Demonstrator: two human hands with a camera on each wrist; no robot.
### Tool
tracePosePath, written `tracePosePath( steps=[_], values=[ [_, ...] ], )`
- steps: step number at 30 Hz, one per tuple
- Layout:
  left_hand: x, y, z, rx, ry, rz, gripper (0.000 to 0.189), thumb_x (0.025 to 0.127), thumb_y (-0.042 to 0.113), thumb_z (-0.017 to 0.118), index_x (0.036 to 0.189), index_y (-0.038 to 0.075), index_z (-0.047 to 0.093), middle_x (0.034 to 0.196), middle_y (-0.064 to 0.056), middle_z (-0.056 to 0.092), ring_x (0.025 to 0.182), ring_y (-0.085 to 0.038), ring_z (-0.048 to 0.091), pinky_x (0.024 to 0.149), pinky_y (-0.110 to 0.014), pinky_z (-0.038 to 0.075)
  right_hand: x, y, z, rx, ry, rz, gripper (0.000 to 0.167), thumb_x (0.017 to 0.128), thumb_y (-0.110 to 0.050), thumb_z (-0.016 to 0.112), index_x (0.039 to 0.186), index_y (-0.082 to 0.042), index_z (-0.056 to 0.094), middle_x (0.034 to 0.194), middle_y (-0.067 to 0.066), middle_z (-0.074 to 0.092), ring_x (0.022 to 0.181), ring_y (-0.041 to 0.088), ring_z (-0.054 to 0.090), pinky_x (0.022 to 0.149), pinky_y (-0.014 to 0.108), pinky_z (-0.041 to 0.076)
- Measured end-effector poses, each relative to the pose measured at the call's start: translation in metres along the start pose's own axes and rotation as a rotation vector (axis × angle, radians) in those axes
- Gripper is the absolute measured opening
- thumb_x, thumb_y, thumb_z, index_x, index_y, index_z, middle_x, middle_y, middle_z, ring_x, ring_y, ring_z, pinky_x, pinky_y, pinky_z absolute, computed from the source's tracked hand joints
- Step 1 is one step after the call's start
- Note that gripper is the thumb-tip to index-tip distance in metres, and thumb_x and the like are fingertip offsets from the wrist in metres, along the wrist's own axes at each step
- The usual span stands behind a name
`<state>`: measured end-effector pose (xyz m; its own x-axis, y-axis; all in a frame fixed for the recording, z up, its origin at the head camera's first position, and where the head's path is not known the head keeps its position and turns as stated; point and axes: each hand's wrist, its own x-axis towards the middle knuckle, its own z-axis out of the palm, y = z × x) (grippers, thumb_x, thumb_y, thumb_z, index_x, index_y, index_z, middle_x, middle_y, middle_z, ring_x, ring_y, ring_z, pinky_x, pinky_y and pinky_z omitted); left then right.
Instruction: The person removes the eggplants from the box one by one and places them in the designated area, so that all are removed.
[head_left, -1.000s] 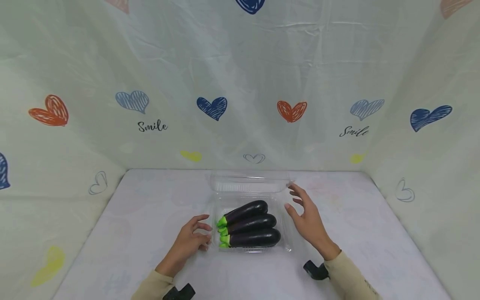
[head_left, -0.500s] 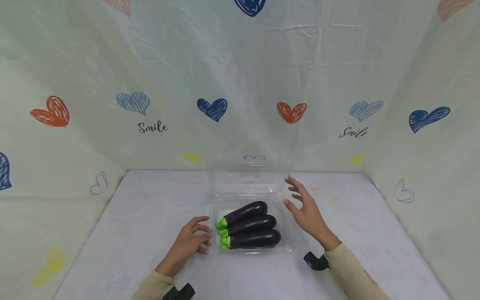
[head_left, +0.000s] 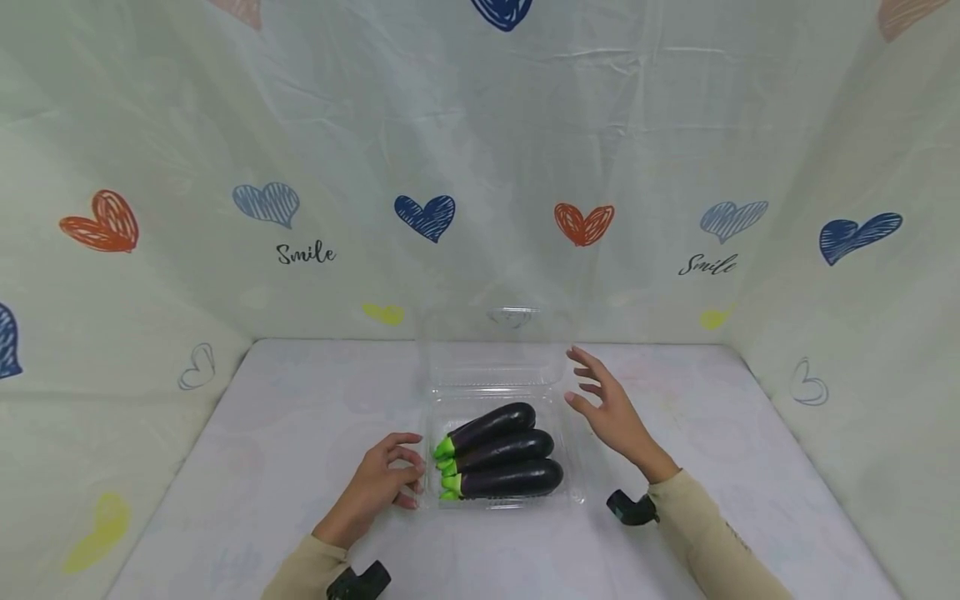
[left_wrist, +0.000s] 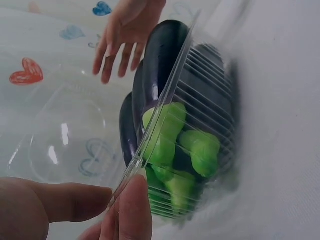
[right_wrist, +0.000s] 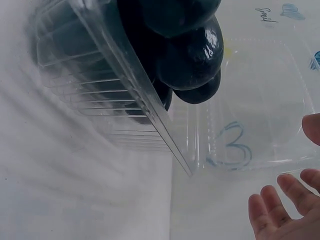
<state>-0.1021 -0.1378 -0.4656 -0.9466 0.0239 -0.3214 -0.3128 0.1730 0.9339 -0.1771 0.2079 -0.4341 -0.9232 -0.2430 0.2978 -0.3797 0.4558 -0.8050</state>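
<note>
Left of clear container [head_left: 572, 475], left hand [head_left: 378, 477] pinching rim [left_wrist: 134, 162]; right of container, right hand [head_left: 611, 412] empty, fingers [right_wrist: 295, 192] loosely spread, nearer raised lid [head_left: 495, 358] behind container; eggplants [head_left: 506, 450] inside lie left-right.

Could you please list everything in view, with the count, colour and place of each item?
Eggplants: at least three (any beneath are hard to count), dark purple with green caps, in the container
Container: one, clear plastic, on the table
Lid: one, clear, raised at the container's far side
Table: one, whitish, under the container
Backdrop: one, pale, behind and beside the table
Hearts: many, red, blue, yellow and others, printed on the backdrop
"Smile" words: two, black, on the backdrop
Wrist cameras: two, black, one by each cuff
Sleeves: two, beige, on the forearms
Left hand: one, bare, fingers pinching the container's edge
Right hand: one, bare, beside the lid
</note>
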Motion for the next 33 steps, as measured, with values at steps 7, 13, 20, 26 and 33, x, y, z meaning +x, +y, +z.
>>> tracePosePath(
  steps=[7,13,20,26,33],
  values=[
    [0.000,0.002,-0.001,-0.008,-0.023,-0.002,0.041,0.098,-0.004,0.064,0.138,-0.005,0.054,0.105,-0.013,0.064,0.072,-0.020,0.065,0.058,-0.039,0.062,0.009,0.007,-0.002,0.032,-0.026,0.045,0.066,0.101,0.004,0.066,0.160,0.004,0.035,0.162,0.025,0.041,0.141,0.051,0.048,0.115,0.063,0.045],
    [-0.001,0.000,-0.003,-0.019,-0.067,0.002,0.036,0.103,-0.001,0.060,0.137,-0.007,0.051,0.104,-0.014,0.065,0.070,-0.019,0.065,0.057,-0.038,0.062,0.012,0.009,-0.002,0.040,-0.037,0.087,0.066,0.102,0.002,0.065,0.161,0.001,0.035,0.165,0.024,0.038,0.143,0.050,0.046,0.116,0.062,0.043],
    [-0.002,0.000,-0.005,-0.023,-0.145,-0.010,0.042,0.100,-0.001,0.062,0.139,-0.008,0.049,0.099,-0.011,0.064,0.067,-0.018,0.064,0.056,-0.035,0.062,0.015,0.014,-0.001,0.023,-0.063,0.148,0.068,0.103,-0.002,0.064,0.163,0.000,0.032,0.168,0.024,0.033,0.145,0.049,0.045,0.117,0.062,0.042],
    [-0.004,-0.002,-0.005,-0.018,-0.212,-0.006,0.038,0.100,0.000,0.060,0.135,-0.009,0.049,0.097,-0.011,0.065,0.066,-0.017,0.065,0.056,-0.035,0.062,0.016,0.018,-0.001,-0.003,-0.126,0.242,0.068,0.106,-0.011,0.062,0.165,-0.005,0.029,0.170,0.023,0.028,0.148,0.049,0.041,0.119,0.063,0.040],
    [-0.003,-0.003,-0.006,-0.025,-0.230,-0.021,0.024,0.103,0.003,0.056,0.125,-0.008,0.052,0.097,-0.010,0.064,0.069,-0.017,0.064,0.057,-0.035,0.063,0.019,0.023,-0.001,0.004,-0.212,0.333,0.070,0.107,-0.020,0.061,0.167,-0.009,0.026,0.169,0.026,0.027,0.147,0.053,0.040,0.116,0.067,0.041]
  ],
)
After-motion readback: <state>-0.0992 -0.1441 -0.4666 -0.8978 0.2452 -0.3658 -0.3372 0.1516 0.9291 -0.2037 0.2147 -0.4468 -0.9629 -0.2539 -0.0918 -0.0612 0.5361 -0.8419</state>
